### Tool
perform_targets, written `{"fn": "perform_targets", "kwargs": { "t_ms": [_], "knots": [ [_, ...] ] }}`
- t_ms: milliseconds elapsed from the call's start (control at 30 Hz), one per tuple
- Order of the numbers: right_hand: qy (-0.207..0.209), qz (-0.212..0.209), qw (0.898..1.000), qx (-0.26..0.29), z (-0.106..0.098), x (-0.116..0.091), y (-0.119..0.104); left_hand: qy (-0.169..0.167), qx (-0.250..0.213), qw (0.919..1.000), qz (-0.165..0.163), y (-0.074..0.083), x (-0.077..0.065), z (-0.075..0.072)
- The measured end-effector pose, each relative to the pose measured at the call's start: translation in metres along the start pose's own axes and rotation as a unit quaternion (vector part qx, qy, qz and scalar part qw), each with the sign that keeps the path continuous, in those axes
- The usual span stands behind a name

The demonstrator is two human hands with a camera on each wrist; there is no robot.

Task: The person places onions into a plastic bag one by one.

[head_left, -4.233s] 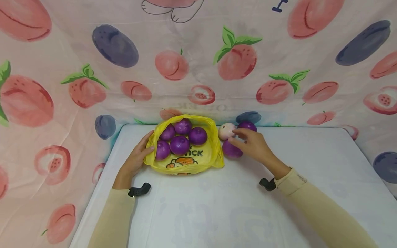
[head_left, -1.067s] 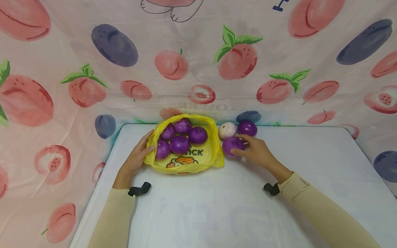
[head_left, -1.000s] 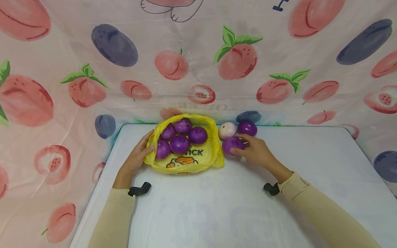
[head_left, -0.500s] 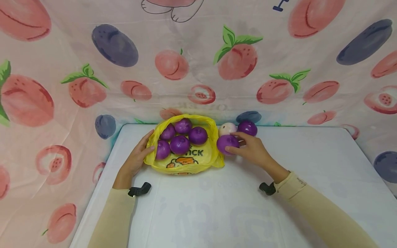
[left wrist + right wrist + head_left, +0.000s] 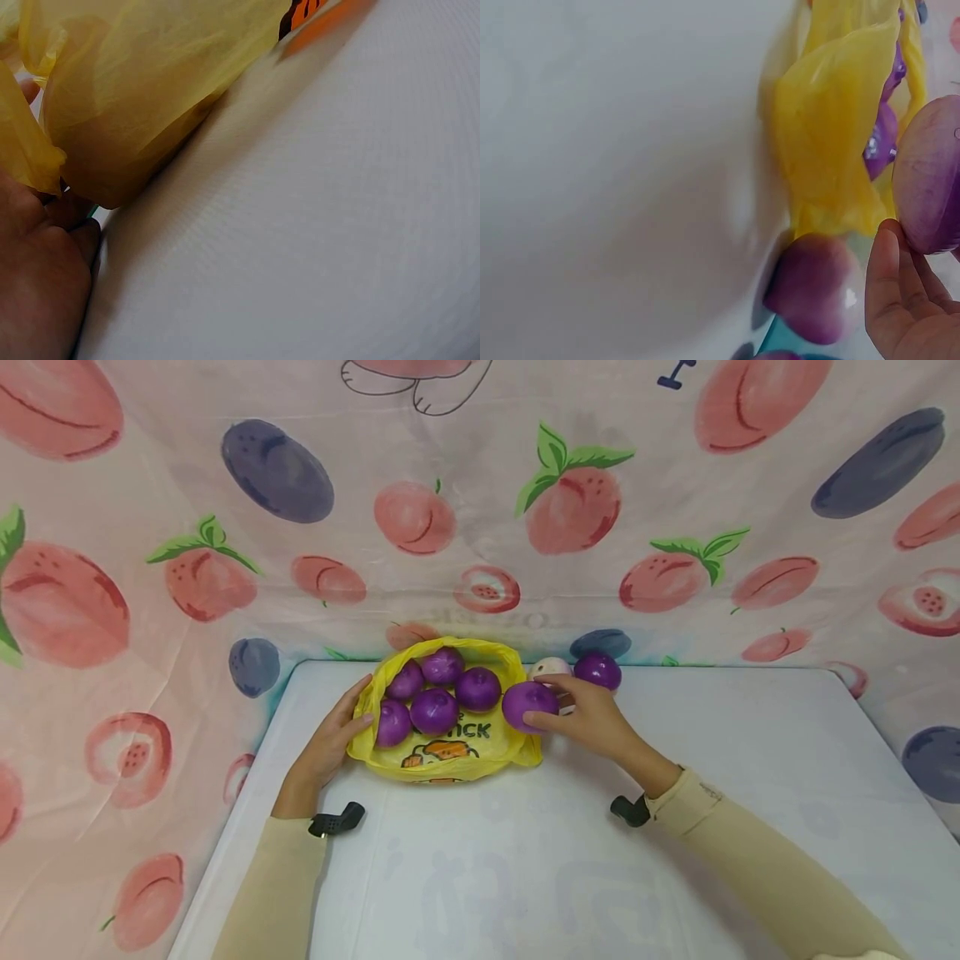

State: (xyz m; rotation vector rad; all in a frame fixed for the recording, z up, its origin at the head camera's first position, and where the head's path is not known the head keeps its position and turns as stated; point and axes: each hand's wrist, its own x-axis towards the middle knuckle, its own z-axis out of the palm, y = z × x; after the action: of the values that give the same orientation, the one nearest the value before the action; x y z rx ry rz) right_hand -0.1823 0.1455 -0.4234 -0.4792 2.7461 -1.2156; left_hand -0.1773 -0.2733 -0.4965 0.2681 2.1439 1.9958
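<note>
The right hand (image 5: 592, 714) holds a purple onion (image 5: 531, 706), its thumb on the near side and the other fingers curved along the far side, spread about as wide as the onion itself. The onion is lifted clear of the desk (image 5: 480, 877) at the right rim of a yellow bag (image 5: 491, 750). The left hand (image 5: 324, 743) grips the bag's left rim, thumb over the film and fingers along the outside; in the left wrist view, folds cover much of these fingers, so how firmly they press is hard to tell.

Black lettering is printed inside the bag, of which the ending "CK" can be read; below it is an orange, black-outlined drawing (image 5: 442, 752). A dark blue letter "I" (image 5: 677, 374) shows high on the backdrop cloth (image 5: 480, 460), which is printed with peaches and dark blue fruit.

The bag is thin, crinkled, translucent plastic, its mouth gaping. Five round, glossy purple onions (image 5: 435, 711) sit inside, clustered toward the left and back. Just beyond the right hand, a pale onion (image 5: 549, 667), partly hidden, and a darker, shinier purple one (image 5: 597, 671) rest at the far edge of the desk, which has a smooth white covering.
</note>
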Motion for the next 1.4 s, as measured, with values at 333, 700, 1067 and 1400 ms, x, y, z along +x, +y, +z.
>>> {"fn": "perform_targets", "kwargs": {
  "t_ms": [333, 700, 1067, 1400],
  "knots": [
    [-0.003, -0.031, 0.999, 0.012, 0.014, 0.008, -0.021, 0.000, 0.000, 1.0000, -0.003, 0.000, 0.000, 0.000],
    [-0.035, -0.030, 0.999, 0.023, 0.035, 0.019, -0.044, 0.001, 0.002, 1.0000, -0.008, 0.001, -0.001, 0.001],
    [-0.043, -0.058, 0.997, 0.028, 0.055, 0.024, -0.063, 0.002, -0.003, 1.0000, -0.007, 0.004, -0.002, 0.002],
    [-0.051, -0.070, 0.996, 0.024, 0.070, 0.029, -0.071, 0.006, 0.008, 0.9999, -0.014, 0.005, -0.002, 0.002]
  ]
}}
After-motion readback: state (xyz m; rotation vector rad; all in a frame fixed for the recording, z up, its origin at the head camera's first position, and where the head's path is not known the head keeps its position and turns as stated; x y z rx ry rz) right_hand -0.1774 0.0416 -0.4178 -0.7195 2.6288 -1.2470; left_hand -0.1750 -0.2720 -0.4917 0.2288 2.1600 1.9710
